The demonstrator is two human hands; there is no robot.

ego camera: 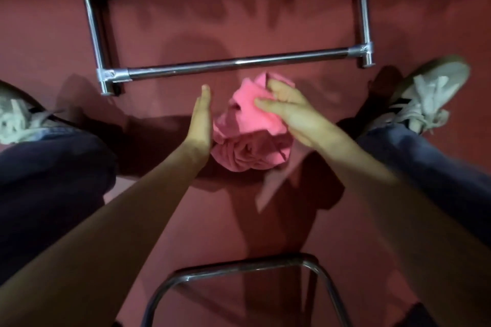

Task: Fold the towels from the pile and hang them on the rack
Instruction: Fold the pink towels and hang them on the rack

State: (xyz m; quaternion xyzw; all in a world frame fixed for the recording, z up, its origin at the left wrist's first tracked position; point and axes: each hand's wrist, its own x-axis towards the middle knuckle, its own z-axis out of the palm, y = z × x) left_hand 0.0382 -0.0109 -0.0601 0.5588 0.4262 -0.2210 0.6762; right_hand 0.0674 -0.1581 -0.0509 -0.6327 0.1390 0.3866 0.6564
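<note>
A crumpled pink towel (pixel 247 130) lies bunched on the reddish floor, just in front of the rack's chrome bar (pixel 236 63). My right hand (pixel 289 111) lies on top of the towel's right side, its fingers curled into the cloth at the upper edge. My left hand (pixel 202 119) stands edge-on with straight fingers, touching the towel's left side. The lower folds of the towel show between my two wrists. No other towels are in view.
The rack's chrome uprights (pixel 93 24) run back on both sides of the bar. My legs in dark jeans and white sneakers (pixel 425 93) flank the towel. A curved chrome frame (pixel 239 268) sits below, close to me.
</note>
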